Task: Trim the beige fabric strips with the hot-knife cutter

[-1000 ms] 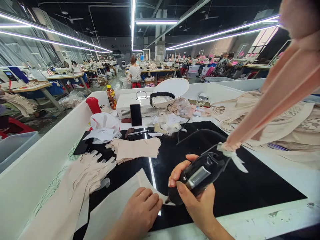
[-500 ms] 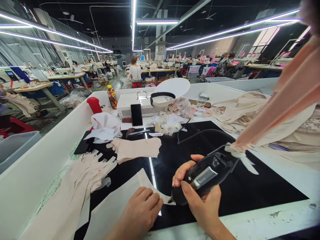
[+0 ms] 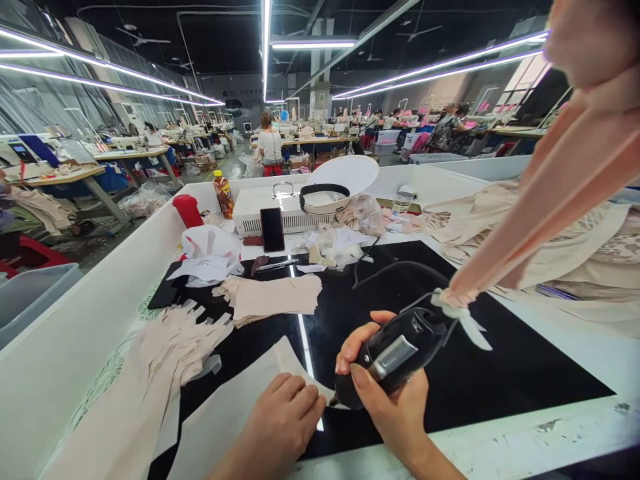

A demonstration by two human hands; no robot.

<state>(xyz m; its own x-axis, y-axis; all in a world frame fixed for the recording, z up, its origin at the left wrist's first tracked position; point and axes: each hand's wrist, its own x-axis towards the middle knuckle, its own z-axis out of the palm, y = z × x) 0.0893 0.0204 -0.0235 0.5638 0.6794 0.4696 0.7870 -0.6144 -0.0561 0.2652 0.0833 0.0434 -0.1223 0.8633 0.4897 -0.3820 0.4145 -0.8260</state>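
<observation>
My right hand (image 3: pixel 383 393) is wrapped round a black corded handheld power tool (image 3: pixel 407 343) with a silver plate on its side. The tool's small dark tip meets the narrow right end of a pale fabric piece (image 3: pixel 240 400). Just left of the tip, my left hand (image 3: pixel 287 417) presses the fabric down, its fingers curled and close together. The fabric lies on a glossy black board (image 3: pixel 500 373). A pink cloth strip (image 3: pixel 530 207), knotted to a white tie (image 3: pixel 463 310), runs from the tool's back end up to the right.
Beige fabric pieces lie in a stack (image 3: pixel 275 297) and a loose heap (image 3: pixel 145 373). Behind are a phone (image 3: pixel 273 230), pen (image 3: pixel 277 265), white vented box (image 3: pixel 250 203), drink bottle (image 3: pixel 224 193) and plastic bag (image 3: pixel 213 250). More garments (image 3: pixel 480 213) lie right. People work beyond.
My right hand and the tool have moved slightly left, its tip coming nearer my left hand along the fabric edge. The pink strip swings left with it. My left hand stays put.
</observation>
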